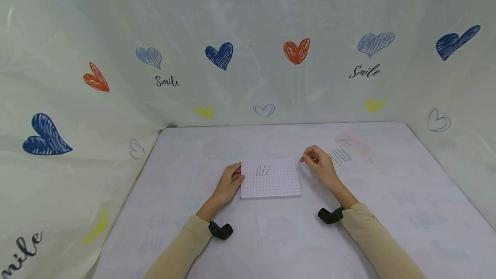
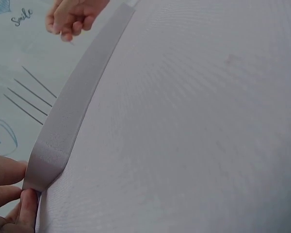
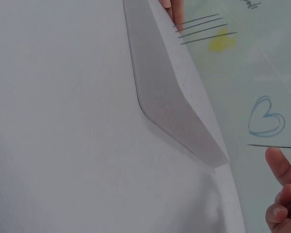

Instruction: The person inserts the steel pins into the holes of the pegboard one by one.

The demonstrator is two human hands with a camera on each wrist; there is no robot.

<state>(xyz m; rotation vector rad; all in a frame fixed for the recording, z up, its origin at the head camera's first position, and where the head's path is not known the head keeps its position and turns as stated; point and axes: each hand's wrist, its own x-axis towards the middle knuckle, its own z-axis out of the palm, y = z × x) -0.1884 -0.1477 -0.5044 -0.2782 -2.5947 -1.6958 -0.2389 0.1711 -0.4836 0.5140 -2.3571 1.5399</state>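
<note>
- Left hand (image 1: pixel 229 182), near the middle of the counter (image 1: pixel 193 236), resting against the left edge of the white pegboard (image 1: pixel 271 182); fingers (image 2: pixel 12 194) loosely curled, tips touching the board's edge, thumb against its corner.
- White pegboard lying flat near the counter's middle, dotted with rows of small holes.
- Four thin pins (image 1: pixel 262 170) standing in the board's far rows, slightly tilted, close together.
- Right hand (image 1: pixel 319 165) just off the board's far right corner, above the counter, not touching the board.
- Fingers (image 3: pixel 280 167) curled, pinching one thin needle (image 3: pixel 269 145) that points toward the board.
- Loose needles (image 1: pixel 340 156) lying side by side on the counter just right of that hand, toward the far right edge, well apart from the board.
</note>
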